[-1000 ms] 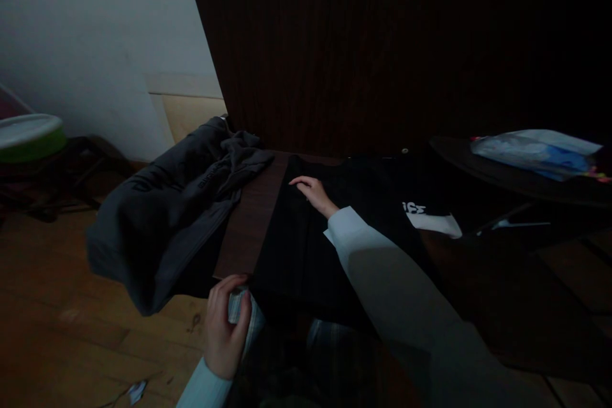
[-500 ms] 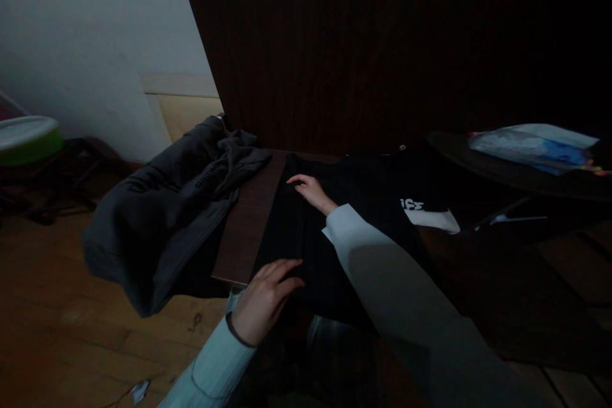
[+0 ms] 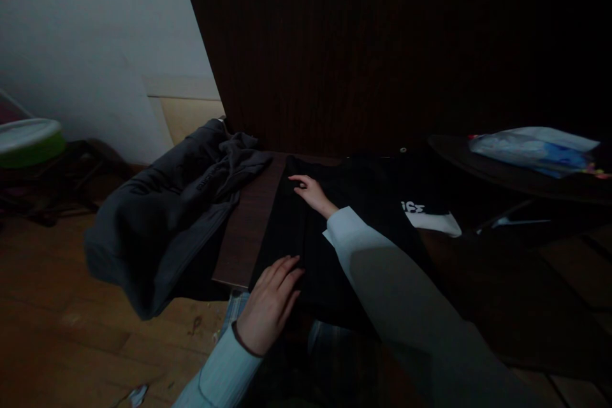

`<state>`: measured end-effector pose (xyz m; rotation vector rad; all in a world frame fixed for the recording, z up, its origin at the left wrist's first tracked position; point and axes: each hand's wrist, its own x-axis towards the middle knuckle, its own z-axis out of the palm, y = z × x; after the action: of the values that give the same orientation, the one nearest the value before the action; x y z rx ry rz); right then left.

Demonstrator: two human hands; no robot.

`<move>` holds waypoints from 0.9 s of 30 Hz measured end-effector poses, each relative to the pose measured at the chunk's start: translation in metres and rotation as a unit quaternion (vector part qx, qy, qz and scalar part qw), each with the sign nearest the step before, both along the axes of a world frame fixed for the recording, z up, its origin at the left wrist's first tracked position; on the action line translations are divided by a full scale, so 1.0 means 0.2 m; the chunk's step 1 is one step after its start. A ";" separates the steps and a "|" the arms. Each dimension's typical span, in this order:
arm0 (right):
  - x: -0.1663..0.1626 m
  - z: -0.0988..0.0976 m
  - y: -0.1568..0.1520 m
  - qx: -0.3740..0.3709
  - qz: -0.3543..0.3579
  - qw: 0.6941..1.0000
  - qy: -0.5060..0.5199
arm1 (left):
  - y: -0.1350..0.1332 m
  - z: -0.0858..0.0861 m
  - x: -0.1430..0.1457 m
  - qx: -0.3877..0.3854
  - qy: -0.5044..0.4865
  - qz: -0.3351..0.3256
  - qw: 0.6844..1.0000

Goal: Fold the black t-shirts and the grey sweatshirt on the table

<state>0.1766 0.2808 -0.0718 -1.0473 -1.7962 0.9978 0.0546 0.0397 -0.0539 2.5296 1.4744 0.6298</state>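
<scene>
A black garment (image 3: 335, 268) lies spread over a dark wooden table (image 3: 241, 239), with white lettering and a white patch (image 3: 435, 222) at its right. On its near left part rests my left hand (image 3: 270, 303), open, the fingers stretched out over the cloth. Farther back, my right hand (image 3: 312, 194) is at the garment's far left part, index finger extended and thumb apart; it holds nothing I can see. Dim light hides the folds of the black cloth.
A grey garment (image 3: 162, 204) is heaped at the table's left and hangs over its edge. To the right, a plastic package (image 3: 530, 152) lies on a round dark seat (image 3: 449, 146). A dark wooden panel (image 3: 358, 51) stands behind. Far left is a green-and-white tub (image 3: 33, 143).
My left hand has moved slightly and turned, its fingers now flatter and closer together on the black garment. The right hand stays nearly in place.
</scene>
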 end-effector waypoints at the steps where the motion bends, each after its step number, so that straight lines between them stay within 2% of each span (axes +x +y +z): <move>1: 0.00 0.00 0.00 0.016 -0.008 1.000 -0.004 | 0.00 -0.01 0.00 0.003 0.003 0.001 1.000; 3: -0.01 0.01 0.00 0.043 -0.021 0.998 -0.037 | -0.01 -0.03 0.00 0.007 0.009 0.002 1.000; 6: -0.02 0.02 -0.02 0.068 -0.035 0.987 -0.143 | -0.01 -0.03 0.01 0.008 0.011 0.005 1.000; 10: -0.04 0.05 -0.05 0.078 -0.055 0.958 -0.272 | -0.01 -0.02 0.02 0.016 0.008 0.011 1.000; 16: -0.06 0.10 -0.05 0.087 -0.049 0.918 -0.384 | -0.02 -0.02 0.03 0.020 0.015 0.020 0.999; 20: -0.10 0.12 0.03 0.096 -0.066 0.897 -0.427 | -0.02 -0.02 0.03 0.018 0.015 0.019 1.000; 27: -0.16 0.10 0.18 0.098 -0.090 0.900 -0.414 | -0.02 -0.06 0.01 0.027 0.005 0.022 0.999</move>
<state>0.1450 0.3175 -0.0514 -1.6182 -2.3314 0.2246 0.0572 0.0363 -0.0653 2.5512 1.5417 0.6732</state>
